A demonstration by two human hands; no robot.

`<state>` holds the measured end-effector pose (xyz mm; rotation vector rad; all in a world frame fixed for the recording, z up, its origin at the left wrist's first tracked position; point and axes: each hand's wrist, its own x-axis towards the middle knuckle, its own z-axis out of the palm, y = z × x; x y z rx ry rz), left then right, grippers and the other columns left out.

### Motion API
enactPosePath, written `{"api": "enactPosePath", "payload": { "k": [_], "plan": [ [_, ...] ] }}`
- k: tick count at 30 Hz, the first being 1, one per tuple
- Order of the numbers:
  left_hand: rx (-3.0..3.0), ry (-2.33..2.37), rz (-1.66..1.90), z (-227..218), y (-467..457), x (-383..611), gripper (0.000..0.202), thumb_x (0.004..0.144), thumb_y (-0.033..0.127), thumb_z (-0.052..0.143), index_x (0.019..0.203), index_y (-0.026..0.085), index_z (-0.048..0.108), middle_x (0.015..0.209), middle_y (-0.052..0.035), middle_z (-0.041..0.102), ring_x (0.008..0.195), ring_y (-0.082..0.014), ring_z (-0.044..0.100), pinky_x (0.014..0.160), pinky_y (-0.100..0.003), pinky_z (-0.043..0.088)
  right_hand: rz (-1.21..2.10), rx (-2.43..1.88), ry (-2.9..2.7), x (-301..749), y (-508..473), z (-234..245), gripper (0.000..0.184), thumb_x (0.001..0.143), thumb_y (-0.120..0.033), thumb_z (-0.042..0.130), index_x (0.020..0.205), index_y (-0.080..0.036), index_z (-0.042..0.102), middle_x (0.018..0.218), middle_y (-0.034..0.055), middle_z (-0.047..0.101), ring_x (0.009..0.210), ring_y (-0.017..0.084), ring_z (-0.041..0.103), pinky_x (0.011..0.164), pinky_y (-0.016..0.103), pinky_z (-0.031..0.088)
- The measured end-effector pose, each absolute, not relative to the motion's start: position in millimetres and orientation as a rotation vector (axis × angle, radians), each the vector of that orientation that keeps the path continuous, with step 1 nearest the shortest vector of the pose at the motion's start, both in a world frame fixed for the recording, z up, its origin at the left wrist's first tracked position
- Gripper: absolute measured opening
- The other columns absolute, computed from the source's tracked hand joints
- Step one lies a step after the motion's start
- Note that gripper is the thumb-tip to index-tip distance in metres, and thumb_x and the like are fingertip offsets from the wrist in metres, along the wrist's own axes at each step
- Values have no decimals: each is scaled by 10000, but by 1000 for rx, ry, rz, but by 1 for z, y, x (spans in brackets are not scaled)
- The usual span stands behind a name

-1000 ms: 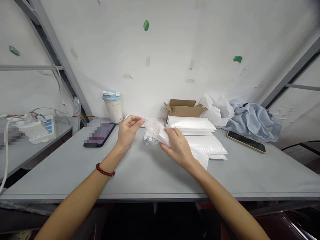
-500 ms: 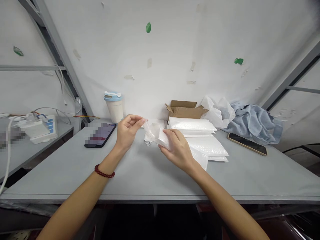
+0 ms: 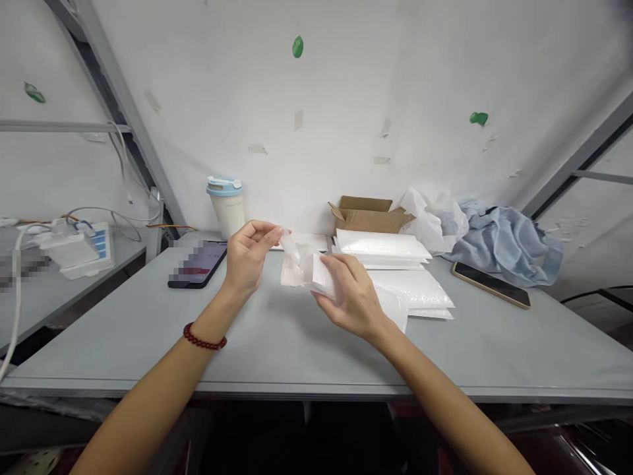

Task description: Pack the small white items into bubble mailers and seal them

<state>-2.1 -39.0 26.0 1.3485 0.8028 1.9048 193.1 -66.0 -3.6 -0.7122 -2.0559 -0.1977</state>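
Observation:
My left hand [image 3: 251, 254] pinches one end of a piece of see-through plastic wrap [image 3: 293, 249] between thumb and fingertips. The wrap stretches rightward to a small white box [image 3: 324, 274], whose near end looks open with crumpled film about it. Round that box the fingers of my right hand [image 3: 353, 290] are closed, thumb below and fingers on top. Both hands are raised over the grey table [image 3: 267, 356]. Just behind my right hand lie white bubble mailers [image 3: 420, 290] in stacks. What is inside the box cannot be made out.
A paper cup [image 3: 228, 208] with a blue lid and a dark phone [image 3: 200, 264] are on the left. At the back stand an open cardboard box [image 3: 370, 218], a white plastic bag [image 3: 432, 221] and blue cloth [image 3: 514, 244]. Another phone [image 3: 489, 284] lies right.
The plastic at the box's end is spread wider and its crumpled part has opened out. My left hand has shifted slightly left, still pinching; my right hand keeps its hold.

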Motion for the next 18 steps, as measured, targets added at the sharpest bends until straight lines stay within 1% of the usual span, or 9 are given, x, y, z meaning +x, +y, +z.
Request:
{"api": "enactPosePath", "payload": {
  "k": [4,8,14,16,18],
  "plan": [
    [1415,804,1905,25,-43,0,155,699,262,736,767,152,649,797,-52,710,791,-180,662,758,-319,508,-203,-724,-2057,193,-66,-3,494,759,-232,593,1227,-185,441,1119,146,546,1017,284,540,810,440,489],
    [1565,914,1883,24,-46,5,164,698,273,739,765,150,653,846,-62,703,861,-193,657,806,-322,505,-178,-782,-2047,194,-63,-5,468,767,-241,596,1210,-186,455,1110,141,554,1014,284,546,816,439,489],
    [1545,1168,1643,15,-41,10,197,673,330,745,725,153,677,749,-49,698,720,-171,633,689,-291,495,-36,-918,-2020,198,-56,-8,423,750,-250,604,1155,-187,499,1101,132,556,988,279,560,821,435,497],
    [1548,1192,1576,12,-39,10,192,670,349,741,698,165,692,779,-52,706,746,-184,635,706,-299,489,2,-940,-2020,198,-54,-9,412,747,-254,603,1141,-182,510,1085,130,556,979,279,563,817,433,499],
    [1612,1215,1514,10,-37,11,200,689,381,720,661,183,707,863,-60,711,814,-202,636,750,-305,481,26,-946,-2020,198,-54,-10,406,745,-259,601,1135,-181,515,1068,127,557,968,278,565,808,432,501]
  ]
}}
